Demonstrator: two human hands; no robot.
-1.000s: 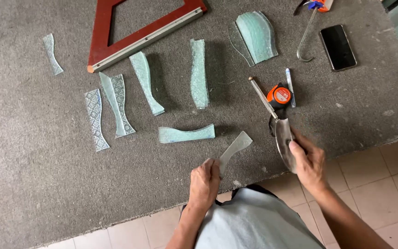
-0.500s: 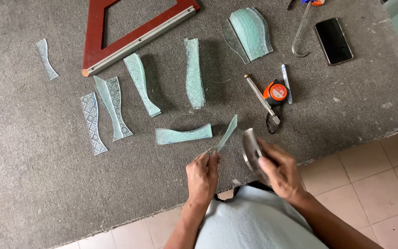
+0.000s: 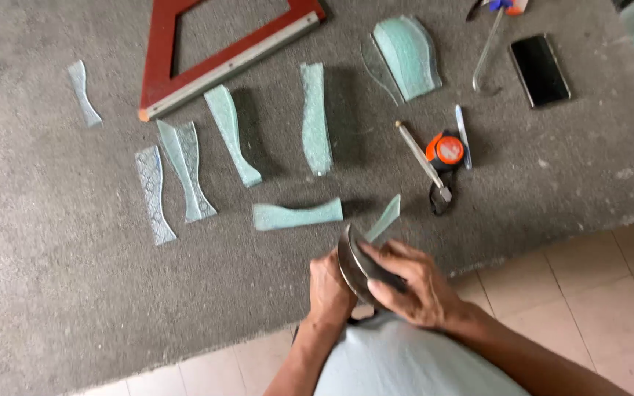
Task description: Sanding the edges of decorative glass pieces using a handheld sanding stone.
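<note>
At the front edge of the grey felt-covered table (image 3: 53, 308), my left hand (image 3: 329, 290) grips a narrow pale green glass strip (image 3: 385, 218) that points up and to the right. My right hand (image 3: 414, 284) is pressed close against the left one. It is closed on a curved grey metal tool (image 3: 354, 262) set against the lower end of the strip. Just beyond my hands a wavy green glass piece (image 3: 297, 215) lies flat on the table.
Several more wavy glass pieces (image 3: 315, 117) lie spread across the table. A red wooden frame (image 3: 221, 51) lies at the back, with curved glass panes (image 3: 403, 55) to its right. Right of my hands are an orange tape measure (image 3: 445, 149), a slim metal cutter (image 3: 421, 158), a phone (image 3: 540, 70) and a metal hook (image 3: 484, 55).
My right hand has carried the grey tool from beside the tape measure leftward to my left hand. The glass strip now stands between both hands.
</note>
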